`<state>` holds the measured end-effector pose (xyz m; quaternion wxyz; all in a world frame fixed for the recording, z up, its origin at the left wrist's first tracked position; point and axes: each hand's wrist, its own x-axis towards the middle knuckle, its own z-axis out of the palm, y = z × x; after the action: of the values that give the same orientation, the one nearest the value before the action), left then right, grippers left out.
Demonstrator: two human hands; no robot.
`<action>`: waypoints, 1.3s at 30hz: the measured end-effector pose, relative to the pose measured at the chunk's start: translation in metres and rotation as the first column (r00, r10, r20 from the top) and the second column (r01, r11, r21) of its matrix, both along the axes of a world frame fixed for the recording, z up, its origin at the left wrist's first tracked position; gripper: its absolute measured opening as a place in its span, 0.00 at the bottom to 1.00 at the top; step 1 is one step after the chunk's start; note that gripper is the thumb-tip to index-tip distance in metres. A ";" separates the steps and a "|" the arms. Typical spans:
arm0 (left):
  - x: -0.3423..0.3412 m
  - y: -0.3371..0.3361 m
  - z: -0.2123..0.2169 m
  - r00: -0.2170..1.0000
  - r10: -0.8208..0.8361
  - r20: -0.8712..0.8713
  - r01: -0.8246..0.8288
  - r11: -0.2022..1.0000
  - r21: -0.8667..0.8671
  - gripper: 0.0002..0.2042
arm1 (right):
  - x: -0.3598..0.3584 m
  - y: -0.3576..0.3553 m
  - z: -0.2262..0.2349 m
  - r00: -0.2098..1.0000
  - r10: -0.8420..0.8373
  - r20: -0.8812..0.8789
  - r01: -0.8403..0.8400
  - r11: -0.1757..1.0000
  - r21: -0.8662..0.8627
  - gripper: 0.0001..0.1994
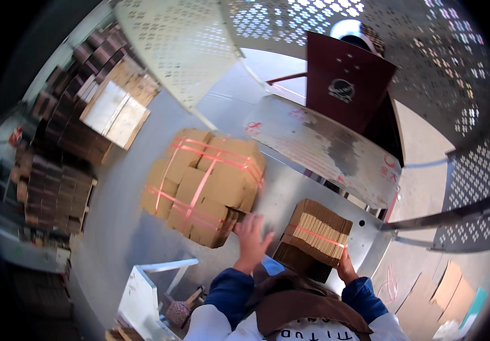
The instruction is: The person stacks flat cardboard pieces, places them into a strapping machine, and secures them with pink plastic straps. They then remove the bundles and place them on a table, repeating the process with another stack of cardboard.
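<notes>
My left hand (249, 240) is open with its fingers spread, beside the near right corner of a large stack of flattened cardboard boxes (196, 184). Pink straps cross that stack; I cannot tell whether my fingertips touch it. At the right end of a smaller bundle of folded cardboard (316, 230), my right hand (345, 268) grips the lower corner, some fingers hidden. One pink strap runs around this bundle, which sits tilted on a metal worktable (282, 179).
Behind the worktable stands a strapping machine with a worn metal top (324, 145) and a dark red panel (344, 77). Perforated screens (171, 48) surround it. Pallets of stacked cardboard (57, 190) line the left. A white metal stand (142, 295) is near my left arm; cardboard sheets (427, 301) lie right.
</notes>
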<state>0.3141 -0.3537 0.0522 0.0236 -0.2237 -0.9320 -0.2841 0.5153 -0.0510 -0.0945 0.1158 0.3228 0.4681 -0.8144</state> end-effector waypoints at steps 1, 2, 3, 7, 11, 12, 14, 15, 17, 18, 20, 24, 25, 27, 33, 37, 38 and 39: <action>-0.004 -0.027 0.001 0.991 0.130 -0.044 -0.134 0.984 -0.120 0.37 | -0.008 -0.007 0.013 0.998 0.055 0.007 -0.055 0.998 -0.002 0.43; -0.009 -0.050 0.004 0.964 0.246 -0.097 -0.262 0.937 -0.231 0.38 | -0.018 -0.014 0.018 0.997 0.076 0.031 -0.076 0.997 0.002 0.44; -0.014 -0.071 0.009 0.950 0.294 -0.102 -0.311 0.905 -0.289 0.39 | -0.026 -0.021 0.020 0.994 0.095 0.055 -0.095 0.995 0.006 0.44; -0.027 -0.122 0.001 0.941 0.313 -0.129 -0.338 0.845 -0.414 0.36 | -0.079 -0.065 0.023 0.976 0.207 0.070 -0.209 0.978 0.014 0.47; -0.030 -0.152 -0.019 0.902 0.313 -0.296 -0.397 0.872 -0.288 0.23 | -0.137 -0.117 0.021 0.977 0.182 0.114 -0.190 0.979 0.068 0.45; -0.035 -0.158 -0.022 0.907 0.299 -0.296 -0.376 0.892 -0.252 0.25 | -0.148 -0.123 0.020 0.978 0.185 0.095 -0.193 0.978 0.077 0.44; -0.048 -0.177 -0.027 0.909 0.281 -0.309 -0.348 0.918 -0.188 0.30 | -0.164 -0.107 0.010 0.953 0.302 0.022 -0.303 0.950 0.073 0.44; -0.058 -0.182 -0.029 0.889 0.277 -0.363 -0.348 0.926 -0.145 0.28 | -0.172 -0.104 0.005 0.954 0.297 0.039 -0.299 0.950 0.092 0.43; -0.069 -0.203 -0.030 0.891 0.271 -0.364 -0.339 0.931 -0.137 0.27 | -0.178 -0.121 0.008 0.939 0.340 0.047 -0.343 0.932 0.115 0.42; -0.071 -0.210 -0.032 0.888 0.271 -0.372 -0.337 0.933 -0.124 0.27 | -0.183 -0.132 0.014 0.945 0.322 0.052 -0.326 0.936 0.133 0.42; -0.084 -0.215 -0.036 0.878 0.283 -0.387 -0.347 0.932 -0.104 0.27 | -0.188 -0.135 -0.001 0.969 0.231 0.081 -0.241 0.960 0.143 0.40; -0.058 -0.242 -0.024 0.951 0.248 -0.183 -0.265 0.962 -0.072 0.35 | -0.162 -0.129 -0.010 0.829 0.490 0.268 -0.550 0.801 0.237 0.40; -0.045 -0.241 -0.030 0.943 0.313 -0.117 -0.322 0.944 -0.074 0.37 | -0.154 -0.112 -0.033 0.709 0.596 0.377 -0.690 0.696 0.198 0.38; -0.004 -0.243 -0.027 0.861 0.505 -0.057 -0.503 0.863 0.052 0.37 | -0.144 -0.114 -0.041 0.398 0.720 0.568 -0.915 0.356 0.190 0.31; 0.242 -0.286 -0.064 0.247 0.966 0.072 -0.950 0.227 0.214 0.35 | -0.138 -0.195 -0.054 -0.197 0.937 0.288 -0.697 -0.341 0.631 0.18; 0.396 -0.296 -0.025 -0.187 0.980 -0.068 -0.981 -0.183 0.063 0.38 | -0.157 -0.326 0.011 -0.269 0.962 0.051 -0.711 -0.234 0.663 0.19; 0.422 -0.298 -0.024 -0.312 0.945 -0.098 -0.945 -0.297 0.137 0.39 | -0.163 -0.357 0.019 -0.327 0.945 0.027 -0.653 -0.246 0.717 0.19; 0.449 -0.303 -0.032 -0.414 0.906 -0.089 -0.896 -0.388 0.214 0.39 | -0.166 -0.386 0.027 -0.352 0.936 0.017 -0.651 -0.258 0.714 0.19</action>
<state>0.7627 -0.6564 0.0207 0.3610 0.6233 -0.6818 -0.1281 0.3493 -0.4374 -0.0670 0.4591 -0.4165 0.7109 -0.3322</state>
